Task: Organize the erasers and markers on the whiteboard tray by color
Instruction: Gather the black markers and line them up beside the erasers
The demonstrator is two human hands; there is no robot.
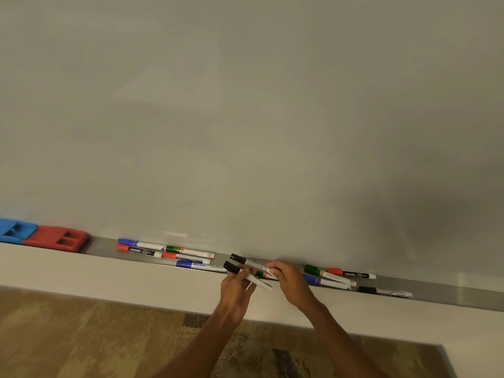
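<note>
On the metal whiteboard tray (441,289) lie several markers. My left hand (236,289) grips a black-capped marker (261,285) just in front of the tray. My right hand (286,279) pinches a second black-capped marker (241,259) lying on the tray, beside a green marker (262,274) partly hidden by my fingers. A left cluster holds a blue marker (136,243), a red one (135,249), a green one (185,251), another red (182,257) and another blue (196,264). To the right lie green (319,272), red (350,273), blue (321,281) and black (381,291) markers.
A blue eraser (15,230) and a red eraser (58,238) sit side by side at the tray's far left. The whiteboard (245,118) rises behind the tray. Below the tray is a pale wall strip, then patterned brown flooring (95,336).
</note>
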